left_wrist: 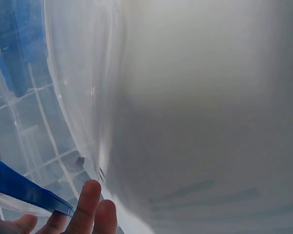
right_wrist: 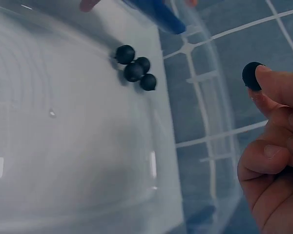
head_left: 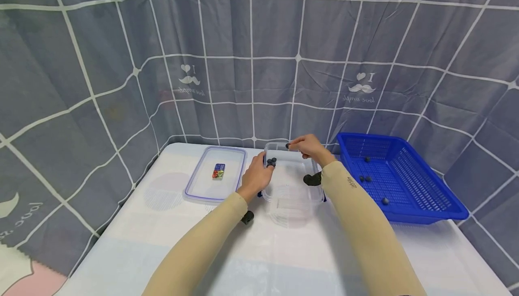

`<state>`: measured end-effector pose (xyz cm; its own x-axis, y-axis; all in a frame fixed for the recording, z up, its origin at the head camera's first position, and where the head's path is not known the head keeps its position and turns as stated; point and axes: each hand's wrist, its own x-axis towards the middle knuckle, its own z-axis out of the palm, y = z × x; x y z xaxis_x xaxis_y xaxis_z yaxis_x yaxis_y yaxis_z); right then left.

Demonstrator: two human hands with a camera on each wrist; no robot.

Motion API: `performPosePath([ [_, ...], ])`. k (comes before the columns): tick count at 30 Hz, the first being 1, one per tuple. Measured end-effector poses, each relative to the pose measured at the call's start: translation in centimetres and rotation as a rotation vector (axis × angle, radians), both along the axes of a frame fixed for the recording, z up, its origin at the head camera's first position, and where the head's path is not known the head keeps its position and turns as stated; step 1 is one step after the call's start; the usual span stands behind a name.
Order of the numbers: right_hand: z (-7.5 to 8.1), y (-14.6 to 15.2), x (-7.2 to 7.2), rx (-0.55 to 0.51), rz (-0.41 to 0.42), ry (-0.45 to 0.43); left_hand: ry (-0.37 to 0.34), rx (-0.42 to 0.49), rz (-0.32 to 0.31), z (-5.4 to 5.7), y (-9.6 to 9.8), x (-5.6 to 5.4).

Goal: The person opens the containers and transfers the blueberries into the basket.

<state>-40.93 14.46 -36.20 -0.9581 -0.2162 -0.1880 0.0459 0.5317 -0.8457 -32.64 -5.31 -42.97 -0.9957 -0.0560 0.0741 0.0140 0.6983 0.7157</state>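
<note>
Dark berry [right_wrist: 251, 76] is pinched in the grip of the right hand [head_left: 307, 146], apparently for transfer, near the clear container [right_wrist: 78, 156] held by the left hand [head_left: 256, 175]; release inside seems needed.

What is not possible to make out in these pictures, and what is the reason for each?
- Label on the lid, head view: print too small to read.
- Basket, head view: the right sleeve hides part of its left side.
- Held dark ball, right wrist view: the right hand covers one side.
- Left hand, left wrist view: bottom edge cuts much of it off.
</note>
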Motion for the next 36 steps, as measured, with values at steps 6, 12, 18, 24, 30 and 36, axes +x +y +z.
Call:
performPosePath([
  [6, 2.2, 2.4, 0.7, 0.019, 0.025, 0.019, 0.0, 0.003, 0.001, -0.1, 0.0, -0.1],
  [12, 3.5, 5.5, 1.3, 0.008, 0.018, 0.003, -0.009, 0.004, -0.001, -0.1, 0.0, 0.0],
  [18, 3.9, 9.0, 1.5, 0.003, 0.0, 0.005, -0.012, 0.001, 0.001, 0.0, 0.0, 0.1],
  [24, 4.0, 12.4, 2.0, 0.021, -0.029, 0.014, -0.006, 0.001, 0.008, 0.2, 0.0, 0.1],
  [30, 3.3, 15.6, 2.5, 0.031, -0.062, -0.006, -0.016, 0.005, 0.004, 0.2, 0.0, 0.0],
  [36, 1.5, 18.7, 2.4, 0.063, -0.095, -0.05, -0.003, 0.009, -0.002, 0.1, 0.0, 0.1],
])
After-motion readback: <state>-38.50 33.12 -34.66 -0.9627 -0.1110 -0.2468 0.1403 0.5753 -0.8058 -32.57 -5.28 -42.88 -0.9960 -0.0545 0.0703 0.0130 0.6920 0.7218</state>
